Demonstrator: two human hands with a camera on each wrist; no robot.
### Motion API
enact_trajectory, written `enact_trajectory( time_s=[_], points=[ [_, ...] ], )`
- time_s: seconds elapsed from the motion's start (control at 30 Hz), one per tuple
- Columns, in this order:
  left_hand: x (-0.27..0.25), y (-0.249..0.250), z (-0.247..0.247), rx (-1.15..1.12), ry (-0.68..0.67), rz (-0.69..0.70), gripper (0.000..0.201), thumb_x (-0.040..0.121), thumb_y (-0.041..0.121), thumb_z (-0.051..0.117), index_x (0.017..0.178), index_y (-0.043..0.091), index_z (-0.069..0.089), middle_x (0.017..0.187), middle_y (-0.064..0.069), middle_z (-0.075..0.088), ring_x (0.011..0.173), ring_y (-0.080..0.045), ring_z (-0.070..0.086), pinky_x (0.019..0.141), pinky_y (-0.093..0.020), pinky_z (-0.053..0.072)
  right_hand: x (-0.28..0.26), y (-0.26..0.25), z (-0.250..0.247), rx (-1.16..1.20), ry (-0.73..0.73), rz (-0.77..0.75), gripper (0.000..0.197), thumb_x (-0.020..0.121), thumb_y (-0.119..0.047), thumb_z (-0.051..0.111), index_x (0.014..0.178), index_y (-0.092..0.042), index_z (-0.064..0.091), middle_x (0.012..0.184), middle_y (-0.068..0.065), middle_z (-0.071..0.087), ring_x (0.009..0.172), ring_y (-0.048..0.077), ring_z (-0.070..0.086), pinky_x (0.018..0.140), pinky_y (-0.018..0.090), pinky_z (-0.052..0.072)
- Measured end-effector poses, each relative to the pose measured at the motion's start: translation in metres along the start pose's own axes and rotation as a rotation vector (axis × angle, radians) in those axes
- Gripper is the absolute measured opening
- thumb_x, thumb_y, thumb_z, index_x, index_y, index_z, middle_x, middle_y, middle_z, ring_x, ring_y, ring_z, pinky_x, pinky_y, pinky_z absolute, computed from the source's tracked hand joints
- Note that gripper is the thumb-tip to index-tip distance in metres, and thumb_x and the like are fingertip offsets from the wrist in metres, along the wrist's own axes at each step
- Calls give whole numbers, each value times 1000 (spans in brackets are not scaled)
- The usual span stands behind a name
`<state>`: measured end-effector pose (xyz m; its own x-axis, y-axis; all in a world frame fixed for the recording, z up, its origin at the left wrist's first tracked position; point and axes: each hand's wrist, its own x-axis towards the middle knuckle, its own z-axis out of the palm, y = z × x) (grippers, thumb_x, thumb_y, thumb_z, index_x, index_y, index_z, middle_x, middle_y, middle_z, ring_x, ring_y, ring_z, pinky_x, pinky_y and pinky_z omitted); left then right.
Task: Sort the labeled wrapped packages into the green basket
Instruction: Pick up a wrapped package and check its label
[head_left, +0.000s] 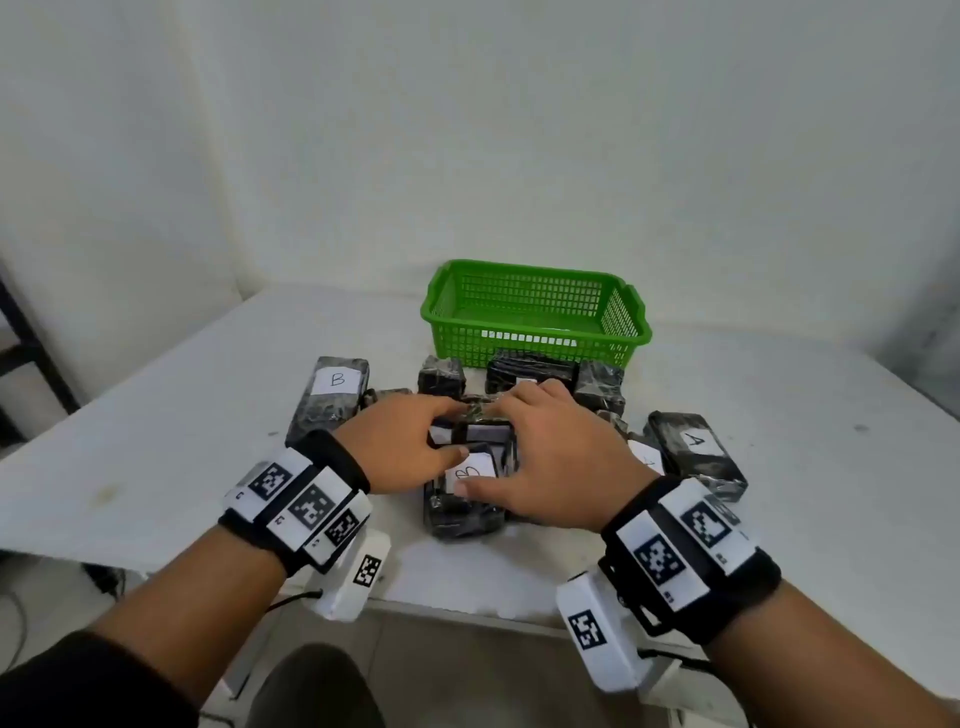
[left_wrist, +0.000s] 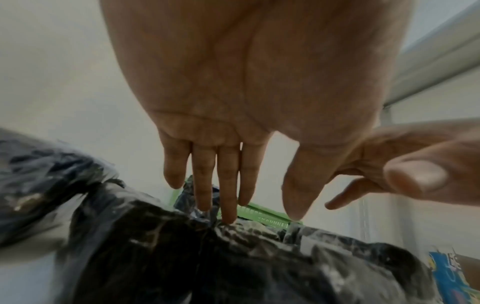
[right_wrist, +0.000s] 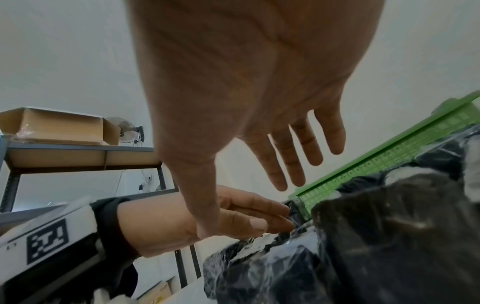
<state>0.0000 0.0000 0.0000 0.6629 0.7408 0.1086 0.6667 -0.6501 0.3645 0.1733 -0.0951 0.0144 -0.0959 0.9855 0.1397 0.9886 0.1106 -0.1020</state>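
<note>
The green basket (head_left: 535, 340) stands empty at the back of the white table (head_left: 182, 431), its rim also showing in the wrist views (left_wrist: 262, 216) (right_wrist: 389, 156). Several black wrapped packages with white labels lie in a pile in front of it: one marked B (head_left: 332, 400) at the left, one marked A (head_left: 696, 452) at the right, and a labeled one (head_left: 467, 499) at the front centre. My left hand (head_left: 410, 441) (left_wrist: 249, 185) has straight fingers, whose tips touch the wrap of a middle package (left_wrist: 246, 242). My right hand (head_left: 550, 457) (right_wrist: 293, 164) hovers flat over the pile, thumb on the front package's label.
A metal shelf (right_wrist: 83, 150) with an open cardboard box (right_wrist: 59, 127) stands at the left, and a small fan (right_wrist: 124, 127) hangs on the wall. The table's near edge (head_left: 467, 608) runs just behind my wrists. Bare tabletop (head_left: 831, 415) lies right of the pile.
</note>
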Motion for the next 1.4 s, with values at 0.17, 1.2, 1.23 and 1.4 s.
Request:
enact_trajectory(
  time_s=[0.17, 1.2, 1.23, 1.4],
  points=[
    [-5, -5, 0, 63, -108, -20, 52, 89, 43, 64, 138, 27, 54, 133, 7, 62, 116, -11, 61, 100, -27, 46, 6, -13, 8, -198, -103, 43, 101, 66, -96, 30, 116, -17, 66, 111, 0, 51, 120, 26, 44, 102, 40, 43],
    [10, 12, -2, -148, 196, -115, 29, 87, 35, 70, 113, 25, 74, 87, 9, 64, 82, -9, 58, 75, -20, 41, 3, -7, 20, 107, -45, 220, 75, 74, -80, 54, 125, -24, 54, 123, -4, 53, 128, 24, 37, 108, 46, 23],
    [11, 11, -2, -191, 223, -133, 28, 86, 34, 70, 112, 25, 74, 91, 8, 69, 82, -7, 58, 75, -18, 40, 3, -7, 18, 127, -26, 223, 75, 76, -79, 56, 127, -25, 53, 124, -5, 55, 127, 23, 38, 107, 45, 24],
    [14, 13, 1, -317, 240, -223, 24, 83, 33, 70, 107, 28, 75, 95, 9, 73, 87, -8, 66, 75, -21, 48, 5, -4, 17, 227, -60, 206, 84, 64, -88, 59, 121, -27, 55, 115, -7, 59, 111, 21, 53, 98, 44, 44]
  ],
)
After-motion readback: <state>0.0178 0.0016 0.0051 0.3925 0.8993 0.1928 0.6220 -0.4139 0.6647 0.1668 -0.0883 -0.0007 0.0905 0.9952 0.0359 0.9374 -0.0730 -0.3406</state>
